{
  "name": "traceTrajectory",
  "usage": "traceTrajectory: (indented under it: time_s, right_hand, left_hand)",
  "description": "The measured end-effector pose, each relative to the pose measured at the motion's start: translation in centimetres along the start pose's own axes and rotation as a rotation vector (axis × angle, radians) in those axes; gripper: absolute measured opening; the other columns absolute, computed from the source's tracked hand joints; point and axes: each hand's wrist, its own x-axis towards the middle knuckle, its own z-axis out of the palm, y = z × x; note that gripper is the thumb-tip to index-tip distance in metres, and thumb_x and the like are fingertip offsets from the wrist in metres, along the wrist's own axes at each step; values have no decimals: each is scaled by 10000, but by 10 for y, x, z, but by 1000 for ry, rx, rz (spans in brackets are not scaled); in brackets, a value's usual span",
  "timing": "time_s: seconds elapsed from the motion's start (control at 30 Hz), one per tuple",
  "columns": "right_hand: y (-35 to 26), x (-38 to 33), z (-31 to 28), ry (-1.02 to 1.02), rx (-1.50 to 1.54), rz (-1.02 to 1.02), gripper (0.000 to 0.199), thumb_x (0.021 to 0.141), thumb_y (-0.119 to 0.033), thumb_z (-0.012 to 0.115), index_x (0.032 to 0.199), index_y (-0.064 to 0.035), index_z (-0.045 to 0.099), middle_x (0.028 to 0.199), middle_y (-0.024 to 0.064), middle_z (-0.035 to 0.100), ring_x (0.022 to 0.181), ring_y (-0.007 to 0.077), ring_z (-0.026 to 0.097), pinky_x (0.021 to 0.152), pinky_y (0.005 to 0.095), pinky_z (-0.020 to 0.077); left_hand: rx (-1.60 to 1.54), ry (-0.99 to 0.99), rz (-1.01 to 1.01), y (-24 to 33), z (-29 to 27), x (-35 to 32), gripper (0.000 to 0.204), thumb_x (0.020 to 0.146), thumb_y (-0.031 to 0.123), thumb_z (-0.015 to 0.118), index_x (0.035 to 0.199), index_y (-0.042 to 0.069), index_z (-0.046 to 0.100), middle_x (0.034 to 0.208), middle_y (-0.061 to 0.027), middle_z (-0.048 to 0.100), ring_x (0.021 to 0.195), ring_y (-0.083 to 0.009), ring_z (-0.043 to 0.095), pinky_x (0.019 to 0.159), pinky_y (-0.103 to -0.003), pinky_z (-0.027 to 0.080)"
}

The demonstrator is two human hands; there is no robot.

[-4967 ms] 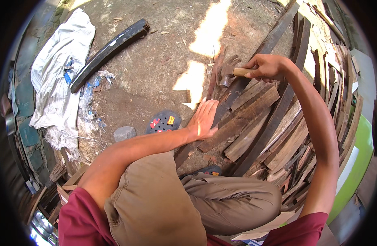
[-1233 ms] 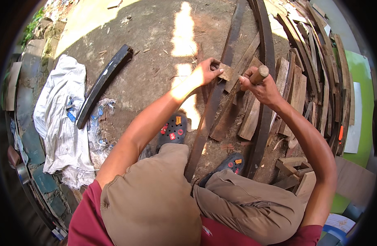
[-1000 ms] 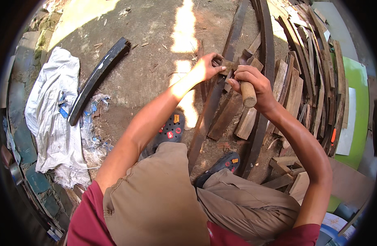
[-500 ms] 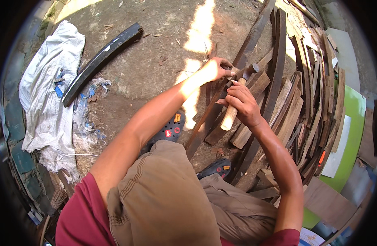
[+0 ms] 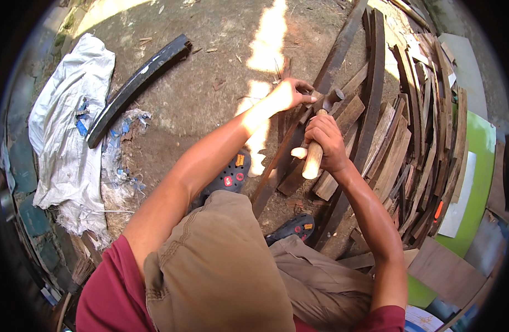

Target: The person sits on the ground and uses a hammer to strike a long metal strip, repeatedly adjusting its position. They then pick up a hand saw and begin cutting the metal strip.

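Note:
My right hand (image 5: 326, 141) is wrapped round the pale wooden handle of a hammer (image 5: 312, 161), its thumb along the side. The dark metal hammer head (image 5: 334, 96) points away from me, close to my left hand (image 5: 293, 94). That hand's fingers and thumb pinch a small piece of wood (image 5: 317, 99) against a long dark plank (image 5: 282, 155) that runs away from my feet. My fingers and the hammer partly hide the small piece, so its full shape cannot be made out.
Loose boards and offcuts (image 5: 387, 160) are heaped to the right, beside a green panel (image 5: 476, 182). A curved dark beam (image 5: 138, 88) lies on the ground at the left, over the edge of a white sack (image 5: 60, 138). My clogs (image 5: 290, 228) stand either side of the plank.
My right hand has closed more fully round the hammer handle, whose end has swung slightly right. The left hand stays nearly in place.

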Motion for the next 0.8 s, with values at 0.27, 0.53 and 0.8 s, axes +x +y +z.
traceTrajectory:
  time_s: [0.27,0.53,0.8]
  right_hand:
    - [-31,1,73,791,29,274,276,925,-238,719,828,-43,549,836,82,580,883,264,624,1012,516,483]
    - [-25,10,75,1066,80,262,387,989,-303,623,747,-27,500,734,70,537,740,225,560,801,426,499]
    - [-7,30,52,1121,241,339,228,908,-66,538,698,-15,464,675,49,510,643,145,436,671,338,419]
  left_hand:
    - [59,27,6,1,1,-8,569,863,313,829,1315,5,672,1105,-184,745,958,-213,716,846,-349,574]
    - [146,-10,85,0,0,-1,478,916,328,768,1286,32,702,1007,-173,728,885,-184,672,798,-345,533]
    - [51,103,139,-5,13,2,513,1038,445,568,1248,-6,694,1098,-229,700,1059,-303,679,950,-390,502]
